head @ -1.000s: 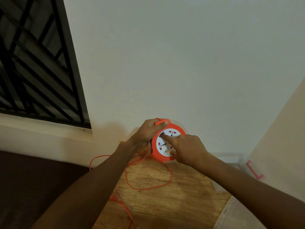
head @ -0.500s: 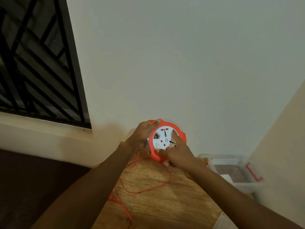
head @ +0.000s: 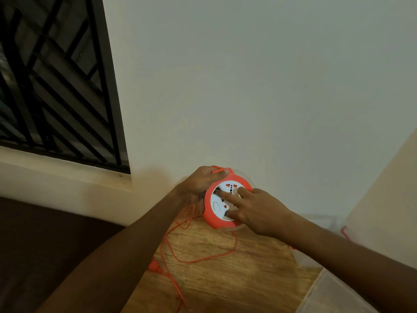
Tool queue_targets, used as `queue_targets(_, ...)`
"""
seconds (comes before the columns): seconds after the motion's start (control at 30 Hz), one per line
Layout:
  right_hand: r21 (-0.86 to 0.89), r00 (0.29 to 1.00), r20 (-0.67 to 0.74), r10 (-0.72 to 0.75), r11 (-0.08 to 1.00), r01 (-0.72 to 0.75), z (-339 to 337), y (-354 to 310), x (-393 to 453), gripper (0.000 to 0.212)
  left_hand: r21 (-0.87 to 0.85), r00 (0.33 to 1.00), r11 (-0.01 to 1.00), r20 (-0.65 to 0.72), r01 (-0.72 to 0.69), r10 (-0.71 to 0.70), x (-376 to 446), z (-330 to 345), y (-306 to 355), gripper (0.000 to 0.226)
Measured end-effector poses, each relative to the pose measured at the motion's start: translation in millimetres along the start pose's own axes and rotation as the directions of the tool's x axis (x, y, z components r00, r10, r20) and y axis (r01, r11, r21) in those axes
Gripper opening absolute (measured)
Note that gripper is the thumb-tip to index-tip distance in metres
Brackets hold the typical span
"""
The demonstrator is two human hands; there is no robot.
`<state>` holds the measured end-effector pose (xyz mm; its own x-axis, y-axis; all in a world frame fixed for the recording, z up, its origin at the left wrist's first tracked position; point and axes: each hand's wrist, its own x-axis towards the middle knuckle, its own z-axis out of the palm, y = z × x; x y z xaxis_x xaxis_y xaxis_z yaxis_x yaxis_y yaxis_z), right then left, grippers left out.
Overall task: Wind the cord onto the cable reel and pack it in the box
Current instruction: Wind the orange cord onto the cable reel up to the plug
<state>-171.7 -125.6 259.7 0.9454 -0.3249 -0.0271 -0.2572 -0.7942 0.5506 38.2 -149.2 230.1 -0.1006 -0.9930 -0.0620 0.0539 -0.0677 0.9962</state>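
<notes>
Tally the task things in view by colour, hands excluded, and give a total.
Orange and white: 1, the cable reel
Orange: 1, the loose cord with its plug
Clear plastic with red latch: 1, the box, mostly hidden by the right arm
Total: 3

I see a plain pale wall point(head: 259, 86) ahead. At upper left a window point(head: 45, 82) with dark diagonal bars sits above a cream sill point(head: 63, 170). Below lies a wooden tabletop point(head: 225, 279), warmly lit, beside a dark surface point(head: 33, 245).
</notes>
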Motion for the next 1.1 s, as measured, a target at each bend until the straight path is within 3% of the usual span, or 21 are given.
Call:
queue_targets(0.1,-0.051,0.996,0.086,0.033,0.998,-0.029,-2.8,-8.1,5.7,0.039,0.000,1.000,1.000,-0.007,-0.026,0.026,-0.2,1.5,2.7,0.041)
queue_targets(0.57,-0.212,0.971,0.075,0.226,0.955,-0.206,-12.5,-12.0,17.2,0.050,0.061,0.997,0.995,-0.024,-0.074,0.076,3.7,7.7,6.0,0.037)
queue_targets(0.67,-0.004,0.955,0.074,0.288,0.957,-0.289,-2.9,-4.3,17.4,0.058,0.028,0.993,0.995,-0.061,-0.096,0.098,4.6,7.7,3.0,0.033)
queue_targets(0.73,0.197,0.896,0.050,0.441,0.875,-0.442,3.1,-0.7,17.3,0.060,-0.044,0.987,0.992,-0.116,-0.121,0.115,4.9,9.3,-0.4,0.032)
queue_targets(0.83,0.488,0.751,0.053,0.659,0.639,-0.595,12.4,-6.4,15.8,0.064,-0.104,0.969,0.981,-0.204,-0.165,0.141,5.9,18.0,-5.7,0.037)
queue_targets(0.93,0.765,0.606,0.187,0.773,0.273,-0.583,19.2,-16.6,21.8,0.061,-0.146,0.958,0.969,-0.237,-0.199,0.161,8.1,26.6,-12.4,0.034)
queue_targets(0.97,0.805,0.594,0.235,0.770,0.188,-0.562,20.5,-20.3,24.3,0.062,-0.152,0.959,0.969,-0.234,-0.197,0.159,7.8,26.7,-14.7,0.033)
queue_targets(1.03,0.805,0.634,0.257,0.729,0.201,-0.558,24.5,-28.7,24.0,0.071,-0.151,0.967,0.973,-0.213,-0.175,0.140,7.6,24.9,-18.9,0.030)
queue_targets(1.1,0.722,0.700,0.197,0.686,0.382,-0.577,29.2,-34.3,17.4,0.078,-0.126,0.972,0.983,-0.210,-0.133,0.105,7.0,18.7,-19.2,0.027)
